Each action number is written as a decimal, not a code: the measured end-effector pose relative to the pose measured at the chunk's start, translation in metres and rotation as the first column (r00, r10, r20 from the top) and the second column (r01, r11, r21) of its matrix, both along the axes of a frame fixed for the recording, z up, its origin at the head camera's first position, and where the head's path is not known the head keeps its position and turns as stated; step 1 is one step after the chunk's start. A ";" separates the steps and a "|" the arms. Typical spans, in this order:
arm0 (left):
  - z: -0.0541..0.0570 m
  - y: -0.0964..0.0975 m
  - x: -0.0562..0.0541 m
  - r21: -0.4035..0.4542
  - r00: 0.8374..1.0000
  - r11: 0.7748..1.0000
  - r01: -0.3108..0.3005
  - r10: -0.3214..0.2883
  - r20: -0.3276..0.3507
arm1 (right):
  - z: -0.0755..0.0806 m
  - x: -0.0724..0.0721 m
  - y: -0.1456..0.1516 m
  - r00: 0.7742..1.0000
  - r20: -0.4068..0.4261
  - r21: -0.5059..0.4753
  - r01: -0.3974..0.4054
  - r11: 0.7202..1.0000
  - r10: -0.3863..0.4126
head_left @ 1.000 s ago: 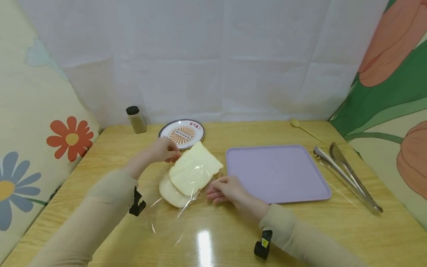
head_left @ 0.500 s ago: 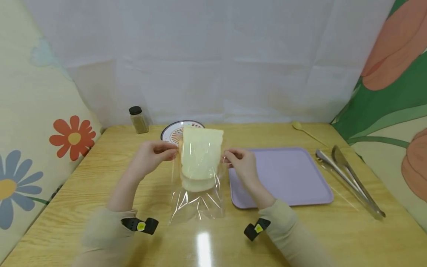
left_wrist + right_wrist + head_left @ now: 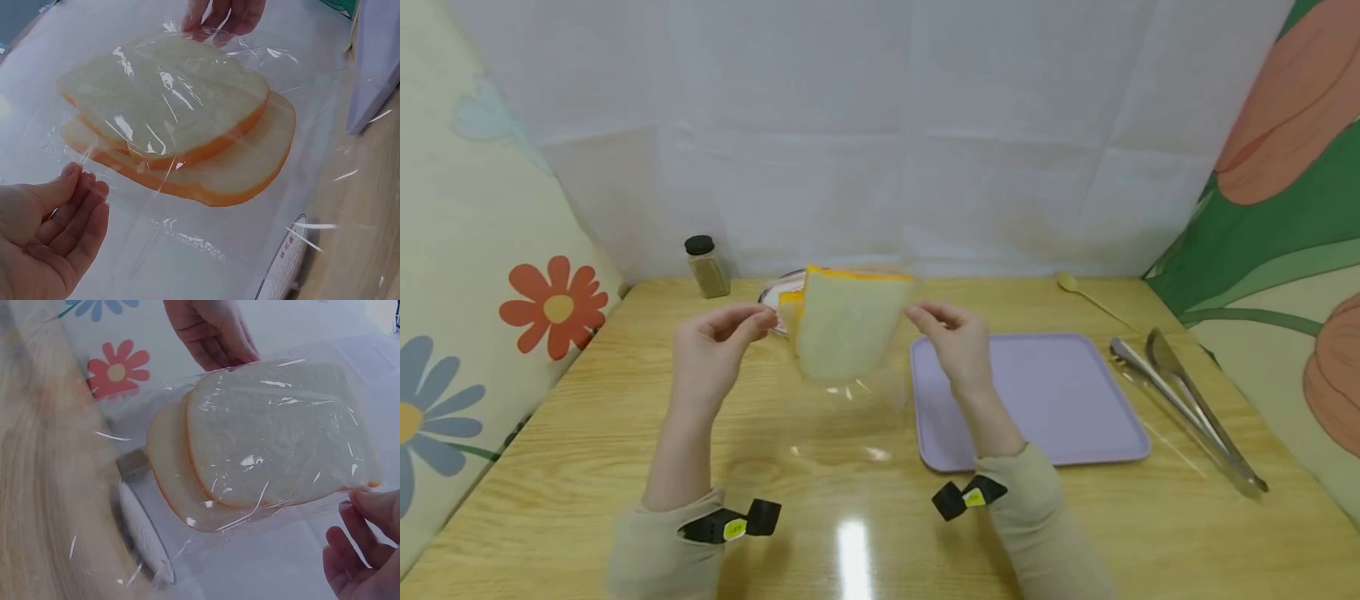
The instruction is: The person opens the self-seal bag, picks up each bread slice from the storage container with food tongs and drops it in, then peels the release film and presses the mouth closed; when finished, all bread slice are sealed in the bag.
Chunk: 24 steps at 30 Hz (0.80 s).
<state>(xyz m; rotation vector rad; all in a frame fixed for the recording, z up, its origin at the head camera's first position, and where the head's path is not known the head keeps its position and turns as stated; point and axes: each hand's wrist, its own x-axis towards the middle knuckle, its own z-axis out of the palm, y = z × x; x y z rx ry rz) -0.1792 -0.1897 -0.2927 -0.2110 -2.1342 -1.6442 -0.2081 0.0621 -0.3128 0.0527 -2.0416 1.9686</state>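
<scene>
Two slices of bread (image 3: pixel 852 325) with orange-brown crusts lie overlapped inside a clear plastic bag (image 3: pixel 846 421), held up above the table. My left hand (image 3: pixel 715 350) pinches the bag's left edge between thumb and forefinger. On the opposite edge, my right hand (image 3: pixel 958 346) pinches the film the same way. In the left wrist view, the bread (image 3: pixel 169 106) shows through the shiny film, with the left hand (image 3: pixel 53 231) at its edge. The right wrist view has the right hand (image 3: pixel 369 544) at a corner of the bag. Behind the bread, a round patterned plate (image 3: pixel 772 293) is mostly hidden.
A lilac tray (image 3: pixel 1060 400) lies to the right on the wooden table (image 3: pixel 587 442). Beyond it are metal tongs (image 3: pixel 1187 408) and a yellow spoon (image 3: pixel 1093 296). A black-capped spice jar (image 3: pixel 707 267) stands at the back left, before a white cloth backdrop (image 3: pixel 820 133).
Both hands have raised the bag of bread off the table and tilted it, so the crust edges now show. The left hand has moved from the slices' far corner to the bag's left side.
</scene>
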 end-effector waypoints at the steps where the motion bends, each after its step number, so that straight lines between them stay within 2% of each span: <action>1: 0.000 -0.001 0.001 0.025 1.000 1.000 -0.011 0.011 -0.008 | 0.002 -0.001 0.001 1.000 -0.005 -0.016 -0.001 1.000 0.001; 4: 0.001 -0.001 0.003 0.062 0.999 0.997 -0.048 0.049 -0.018 | 0.008 -0.001 0.003 0.999 -0.034 -0.060 -0.025 0.998 0.023; 7: 0.006 0.002 0.006 0.058 0.996 0.995 -0.087 0.089 -0.028 | 0.013 0.000 0.003 0.994 -0.089 -0.111 -0.071 0.991 0.061; 11: 0.012 0.007 0.010 0.055 0.992 0.993 -0.109 0.112 -0.065 | 0.018 0.005 0.004 0.982 -0.172 -0.097 -0.095 0.991 0.078; 14: 0.014 0.008 0.011 0.069 0.987 0.992 -0.106 0.113 -0.113 | 0.021 0.008 0.008 0.969 -0.241 -0.065 -0.079 0.995 0.061; 19: 0.017 0.006 0.014 0.061 0.978 0.993 -0.100 0.109 -0.175 | 0.023 0.009 0.012 0.945 -0.324 -0.106 -0.088 0.990 0.050; 21: 0.018 0.007 0.016 0.029 0.981 0.996 -0.086 0.090 -0.172 | 0.023 0.009 0.012 0.940 -0.337 -0.104 -0.093 0.990 0.053; 24: 0.016 0.009 0.016 -0.039 0.987 0.998 -0.057 0.050 -0.151 | 0.021 0.009 0.010 0.937 -0.340 -0.027 -0.088 0.996 0.074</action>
